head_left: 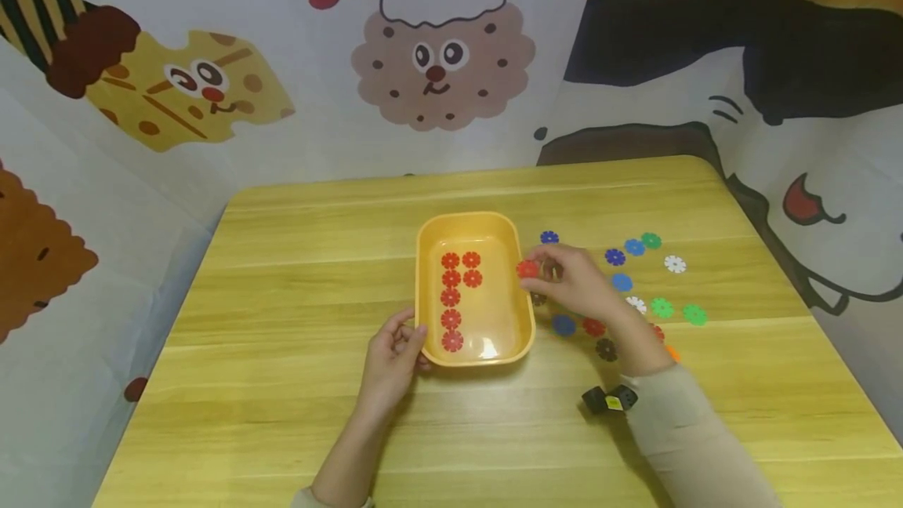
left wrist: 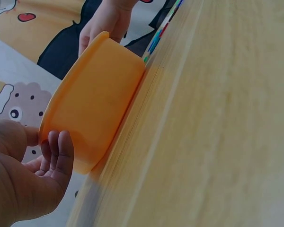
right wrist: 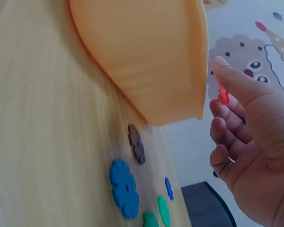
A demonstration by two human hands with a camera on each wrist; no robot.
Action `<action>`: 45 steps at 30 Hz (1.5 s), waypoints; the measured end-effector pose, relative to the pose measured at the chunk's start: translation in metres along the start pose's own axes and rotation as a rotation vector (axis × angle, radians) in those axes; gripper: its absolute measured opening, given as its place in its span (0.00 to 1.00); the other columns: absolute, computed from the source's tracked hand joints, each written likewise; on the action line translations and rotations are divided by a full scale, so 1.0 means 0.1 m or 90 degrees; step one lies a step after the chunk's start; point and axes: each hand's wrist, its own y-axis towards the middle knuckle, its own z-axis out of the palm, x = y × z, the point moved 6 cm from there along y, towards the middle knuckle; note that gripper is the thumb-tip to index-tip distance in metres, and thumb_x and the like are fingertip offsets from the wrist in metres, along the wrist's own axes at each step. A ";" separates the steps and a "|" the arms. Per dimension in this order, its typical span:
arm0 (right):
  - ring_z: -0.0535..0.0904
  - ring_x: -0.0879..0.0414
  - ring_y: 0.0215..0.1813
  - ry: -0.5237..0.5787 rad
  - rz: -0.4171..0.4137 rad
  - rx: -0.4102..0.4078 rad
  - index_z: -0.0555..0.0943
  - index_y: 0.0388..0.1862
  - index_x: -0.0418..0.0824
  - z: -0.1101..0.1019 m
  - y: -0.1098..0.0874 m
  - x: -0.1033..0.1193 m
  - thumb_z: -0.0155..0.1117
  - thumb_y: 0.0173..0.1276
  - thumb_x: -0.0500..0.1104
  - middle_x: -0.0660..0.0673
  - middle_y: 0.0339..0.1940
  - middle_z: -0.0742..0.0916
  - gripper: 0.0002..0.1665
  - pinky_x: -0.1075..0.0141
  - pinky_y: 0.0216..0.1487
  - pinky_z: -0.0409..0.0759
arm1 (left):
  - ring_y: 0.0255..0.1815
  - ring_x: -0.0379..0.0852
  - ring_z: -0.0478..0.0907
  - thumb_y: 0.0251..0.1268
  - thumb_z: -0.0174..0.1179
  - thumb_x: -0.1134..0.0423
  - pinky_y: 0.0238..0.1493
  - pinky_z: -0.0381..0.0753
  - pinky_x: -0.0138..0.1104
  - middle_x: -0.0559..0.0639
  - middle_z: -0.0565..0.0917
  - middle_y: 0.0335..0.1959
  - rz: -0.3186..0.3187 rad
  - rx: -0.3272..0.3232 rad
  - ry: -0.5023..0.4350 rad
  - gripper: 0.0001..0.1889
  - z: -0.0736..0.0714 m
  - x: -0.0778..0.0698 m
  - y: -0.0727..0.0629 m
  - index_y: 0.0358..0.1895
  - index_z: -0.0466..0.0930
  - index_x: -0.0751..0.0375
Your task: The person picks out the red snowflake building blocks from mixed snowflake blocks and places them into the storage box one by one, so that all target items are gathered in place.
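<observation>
A yellow-orange plastic tray (head_left: 497, 335) stands on the wooden table, with several red flower-shaped discs (head_left: 451, 297) laid flat inside, a long column at the left and two beside its top. My left hand (head_left: 392, 355) grips the tray's near left rim, thumb over the edge and fingers against the outer wall; the left wrist view shows this hand (left wrist: 33, 175) there too. Over the tray's right rim, my right hand (head_left: 574, 281) pinches another red flower disc (head_left: 527, 269) between thumb and fingers. In the right wrist view that disc (right wrist: 223, 94) shows edge-on behind the thumb.
Right of the tray lie scattered flower discs: a blue one (head_left: 563, 325), a green one (head_left: 694, 314), a white one (head_left: 675, 264), a brown one (head_left: 606, 349) and several others. A small black device (head_left: 610, 399) is at the right wrist. A cartoon-printed cloth (head_left: 296, 147) hangs behind the table.
</observation>
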 end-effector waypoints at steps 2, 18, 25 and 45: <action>0.76 0.55 0.32 0.006 -0.006 0.003 0.83 0.52 0.37 0.03 0.02 0.05 0.78 0.62 0.45 0.50 0.31 0.83 0.22 0.67 0.29 0.78 | 0.26 0.44 0.81 0.75 0.58 0.67 0.30 0.90 0.35 0.60 0.80 0.36 0.000 0.000 0.000 0.22 0.00 0.00 0.00 0.68 0.70 0.69; 0.75 0.55 0.33 0.029 -0.068 0.022 0.84 0.51 0.37 0.23 0.18 0.30 0.77 0.62 0.45 0.50 0.33 0.83 0.22 0.67 0.31 0.78 | 0.26 0.43 0.81 0.76 0.58 0.66 0.30 0.90 0.34 0.61 0.80 0.37 -0.011 0.002 -0.016 0.22 0.01 -0.01 -0.01 0.69 0.69 0.68; 0.76 0.57 0.36 0.013 -0.065 0.043 0.84 0.51 0.38 0.36 0.25 0.40 0.77 0.63 0.46 0.52 0.36 0.84 0.21 0.64 0.35 0.80 | 0.26 0.43 0.81 0.76 0.58 0.66 0.31 0.89 0.33 0.60 0.80 0.37 -0.016 0.006 -0.015 0.23 0.01 -0.01 -0.01 0.70 0.68 0.68; 0.83 0.52 0.47 -0.266 -0.032 0.149 0.86 0.49 0.43 0.73 0.42 0.45 0.78 0.59 0.53 0.48 0.45 0.89 0.23 0.54 0.57 0.75 | 0.27 0.42 0.81 0.76 0.58 0.66 0.31 0.89 0.32 0.61 0.79 0.37 -0.019 0.008 -0.015 0.23 0.01 0.01 0.00 0.69 0.68 0.68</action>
